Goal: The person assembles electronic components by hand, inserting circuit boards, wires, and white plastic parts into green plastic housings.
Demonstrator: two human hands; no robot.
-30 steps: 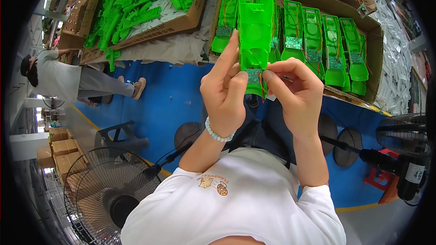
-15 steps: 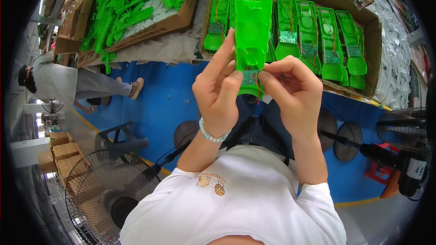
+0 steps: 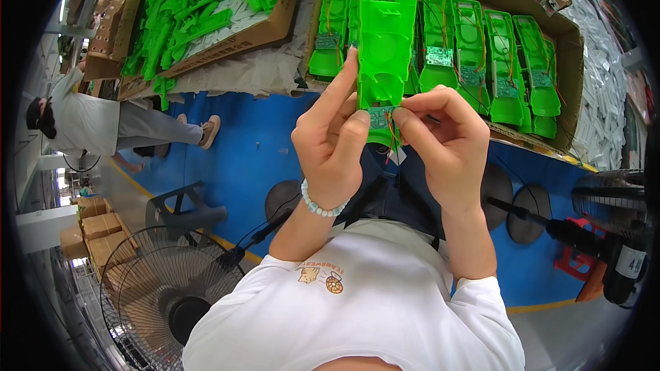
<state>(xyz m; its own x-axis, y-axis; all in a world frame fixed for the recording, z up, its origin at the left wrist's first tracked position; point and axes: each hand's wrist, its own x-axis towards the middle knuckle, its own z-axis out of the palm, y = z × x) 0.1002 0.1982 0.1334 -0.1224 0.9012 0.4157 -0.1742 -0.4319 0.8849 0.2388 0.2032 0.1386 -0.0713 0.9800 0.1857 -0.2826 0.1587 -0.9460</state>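
A bright green plastic housing half stands out in front of me, its hollow inside toward me. At its near end sits a small green circuit board with thin red and dark wires hanging from it. My left hand is closed on the housing's left side, index finger stretched along the edge and thumb at the board's left end. Thumb and forefinger of my right hand pinch at the board's right end, beside the wires. Whether those fingertips also grip the housing is hidden.
Beyond my hands a cardboard box holds several similar green housings with boards and wires. Another carton, at the far left, is heaped with green parts. White pieces lie at the right. Fans stand on both sides; a person is at left.
The housing and board have tilted slightly, so more of the board shows, and the wire ends hang a little lower. Both hands keep nearly the same grip.
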